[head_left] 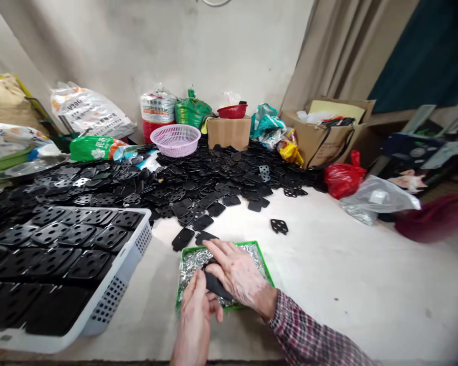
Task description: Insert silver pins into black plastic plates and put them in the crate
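Head: black plate [217, 285] between left hand [196, 307], right hand [239, 270]

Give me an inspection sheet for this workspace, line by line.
Surface: pale tabletop, few dark specks.
Job's things: heaped black plates; white basket holding more plates; green tray of small metal pieces.
Clutter: purple basket, red bag, clear bag, cardboard boxes.
Grip: right hand holds a black piece over the green tray; left hand beside that piece, contact unclear.
Cables: none certain; pale loop on wall unclear.
Surroundings: wall, beige curtain.
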Action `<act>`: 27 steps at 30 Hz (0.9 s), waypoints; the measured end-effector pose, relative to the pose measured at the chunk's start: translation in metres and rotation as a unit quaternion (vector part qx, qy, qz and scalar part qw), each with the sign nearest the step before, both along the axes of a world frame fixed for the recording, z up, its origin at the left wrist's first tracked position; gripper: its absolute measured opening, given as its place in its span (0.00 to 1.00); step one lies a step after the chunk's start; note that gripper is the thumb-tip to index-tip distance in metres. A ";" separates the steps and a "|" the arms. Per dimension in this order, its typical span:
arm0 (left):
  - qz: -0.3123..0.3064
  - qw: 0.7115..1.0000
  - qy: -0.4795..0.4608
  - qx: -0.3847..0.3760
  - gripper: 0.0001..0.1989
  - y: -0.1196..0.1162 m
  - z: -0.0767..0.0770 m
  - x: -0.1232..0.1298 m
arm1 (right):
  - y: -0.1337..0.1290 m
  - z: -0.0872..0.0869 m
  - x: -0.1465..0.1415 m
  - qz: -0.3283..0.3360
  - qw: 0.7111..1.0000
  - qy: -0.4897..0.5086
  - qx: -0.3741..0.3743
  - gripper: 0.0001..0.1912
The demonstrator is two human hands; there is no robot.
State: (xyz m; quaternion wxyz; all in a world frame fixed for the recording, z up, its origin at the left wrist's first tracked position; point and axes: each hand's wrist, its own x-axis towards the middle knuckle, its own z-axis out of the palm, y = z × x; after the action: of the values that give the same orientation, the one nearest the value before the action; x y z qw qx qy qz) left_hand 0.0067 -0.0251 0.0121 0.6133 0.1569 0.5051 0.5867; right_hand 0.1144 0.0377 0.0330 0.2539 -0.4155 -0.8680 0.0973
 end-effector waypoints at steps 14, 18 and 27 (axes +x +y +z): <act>0.046 0.999 0.009 0.002 0.23 0.011 0.023 -0.055 | 0.120 -0.025 0.183 -0.304 0.919 -0.140 -0.210 0.21; 0.058 0.998 -0.010 -0.031 0.20 0.013 0.023 -0.047 | 0.122 -0.032 0.190 -0.302 0.924 -0.110 -0.210 0.33; 0.088 0.995 0.010 -0.054 0.28 0.019 0.018 -0.048 | 0.100 -0.019 0.186 -0.300 0.924 0.088 -0.220 0.12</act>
State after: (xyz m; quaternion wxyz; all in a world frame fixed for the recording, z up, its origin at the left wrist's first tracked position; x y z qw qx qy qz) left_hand -0.0415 -0.0062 0.0305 0.5614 0.0841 0.5545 0.6085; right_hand 0.3002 0.1377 0.0136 0.2489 -0.6917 -0.6334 0.2417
